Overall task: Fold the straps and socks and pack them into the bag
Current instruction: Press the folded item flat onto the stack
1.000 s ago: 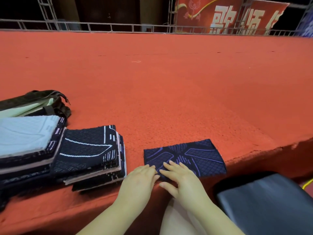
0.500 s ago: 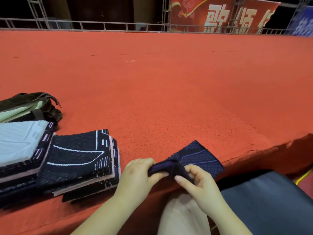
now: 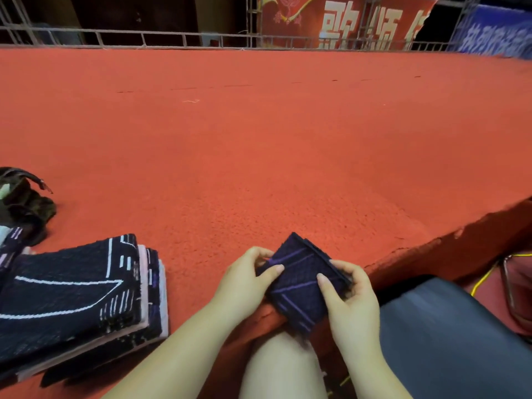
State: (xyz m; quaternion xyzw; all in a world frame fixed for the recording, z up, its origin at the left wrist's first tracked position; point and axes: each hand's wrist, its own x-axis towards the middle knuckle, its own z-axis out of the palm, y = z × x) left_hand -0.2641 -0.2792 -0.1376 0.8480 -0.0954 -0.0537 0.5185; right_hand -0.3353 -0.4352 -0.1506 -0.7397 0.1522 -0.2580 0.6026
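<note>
- Two hands grasp one folded dark sock (image 3: 302,286), navy with purple lines, at the near edge of the red carpeted platform (image 3: 259,156).
- Left hand (image 3: 244,283): thumb laid across the sock's upper face, remaining fingers curled round its left edge; a clenched pinch on the fabric.
- Right hand (image 3: 348,295): thumb pressed on the upper face, fingers wrapped behind the right edge, likewise gripping the sock.
- The sock is doubled over, its layered edges visible along the upper right side; it is tilted so that one corner points away from the person, and its lower corner hangs over the platform's front lip, above the person's knee (image 3: 279,367).
- Just left of the left forearm, a stack of folded dark pieces (image 3: 74,289) with white line patterns lies on the platform, pale layers showing along its right edge.
- Farther left and behind the stack, a dark bag (image 3: 26,197) sits partly cut off by the frame edge.
- To the right, below the platform, a grey cushioned seat (image 3: 449,335) and a yellow cable (image 3: 486,276).
- At the far edge, a metal railing (image 3: 172,38) and a red banner (image 3: 345,21) with pale characters.
</note>
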